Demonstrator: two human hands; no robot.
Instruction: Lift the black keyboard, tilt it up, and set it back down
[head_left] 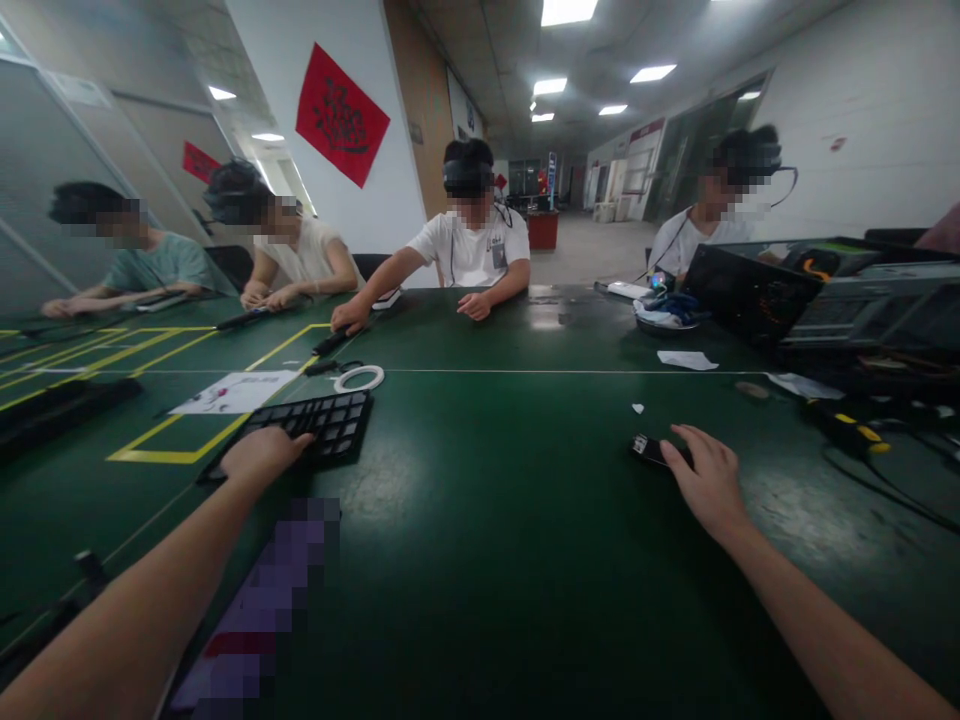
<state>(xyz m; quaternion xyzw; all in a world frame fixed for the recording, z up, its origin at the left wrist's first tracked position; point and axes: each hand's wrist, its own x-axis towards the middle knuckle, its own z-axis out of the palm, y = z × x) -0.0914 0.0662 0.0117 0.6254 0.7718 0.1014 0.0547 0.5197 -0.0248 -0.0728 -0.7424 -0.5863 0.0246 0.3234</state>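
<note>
On the dark green flat-topped counter [487, 540], I see left: black rectangular gridded tray [347, 418], flat white ring [360, 388] behind, white paper sheet [236, 392] behind-left. Right: small black oblong stick [646, 450], tiny white scrap [637, 408] just behind.

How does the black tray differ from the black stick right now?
The tray is wide, with a grid of pockets; the stick is small and narrow, with a pale marking near one end. The tray is at the left hand, the stick at the right hand. Both are mostly black.
</note>
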